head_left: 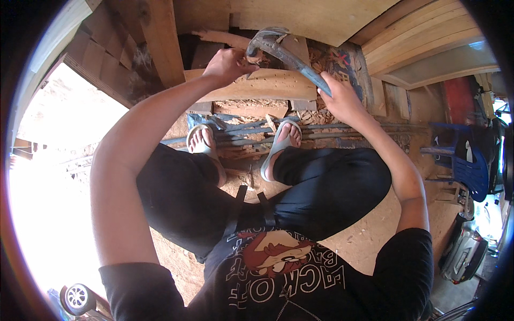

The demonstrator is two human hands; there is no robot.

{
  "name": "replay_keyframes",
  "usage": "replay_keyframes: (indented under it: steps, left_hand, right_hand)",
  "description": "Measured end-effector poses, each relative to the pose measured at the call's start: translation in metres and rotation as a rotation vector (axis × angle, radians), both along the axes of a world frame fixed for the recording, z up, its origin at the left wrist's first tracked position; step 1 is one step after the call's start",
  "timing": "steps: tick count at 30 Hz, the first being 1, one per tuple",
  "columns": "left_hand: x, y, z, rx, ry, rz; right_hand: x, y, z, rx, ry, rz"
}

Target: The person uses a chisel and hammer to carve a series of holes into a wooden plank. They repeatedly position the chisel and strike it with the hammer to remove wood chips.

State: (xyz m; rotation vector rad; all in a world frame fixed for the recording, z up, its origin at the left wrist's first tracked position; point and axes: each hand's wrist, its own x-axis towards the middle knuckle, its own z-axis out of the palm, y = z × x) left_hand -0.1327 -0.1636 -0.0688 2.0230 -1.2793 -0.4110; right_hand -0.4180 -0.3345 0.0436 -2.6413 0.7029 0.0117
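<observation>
My right hand (342, 97) is wrapped round the blue grip of a claw hammer (289, 58). The hammer slants up to the left, so its metal head hangs beside the fingers of my left hand (227, 67). Those fingers are pinched together above a light wooden board (257, 86) dotted with small holes. A small dark pointed piece shows under the fingertips, too small to name. The board lies crosswise on wood blocks (303, 105), just beyond my feet.
Wood chips (321, 116) and dark pipes or rods (251, 136) lie around my sandalled feet. A timber post (163, 43) stands at the far left, wooden planks (423, 37) at the far right. A blue plastic chair (466, 160) and a parked vehicle (465, 254) are to the right.
</observation>
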Motion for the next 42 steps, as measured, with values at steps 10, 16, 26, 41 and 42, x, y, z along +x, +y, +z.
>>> replay_keyframes:
  steps: [10, 16, 26, 41, 42]
  left_hand:
    - [0.008, 0.001, -0.003, 0.066, -0.119, 0.052]
    - [0.009, 0.002, -0.001, 0.028, -0.063, -0.005]
    - [0.009, -0.002, -0.008, 0.024, -0.084, 0.001]
    - [0.006, 0.0, -0.005, 0.125, -0.026, 0.036]
    - [0.006, 0.0, -0.005, 0.148, -0.018, 0.048]
  right_hand:
    - [-0.005, -0.003, 0.003, -0.003, -0.303, -0.113]
    - [0.003, -0.01, 0.004, -0.095, -0.217, -0.007]
    - [-0.006, -0.01, -0.002, -0.081, -0.141, -0.094]
    - [-0.005, -0.006, 0.001, -0.183, -0.122, -0.044]
    - [-0.006, -0.006, -0.001, -0.227, 0.05, 0.017]
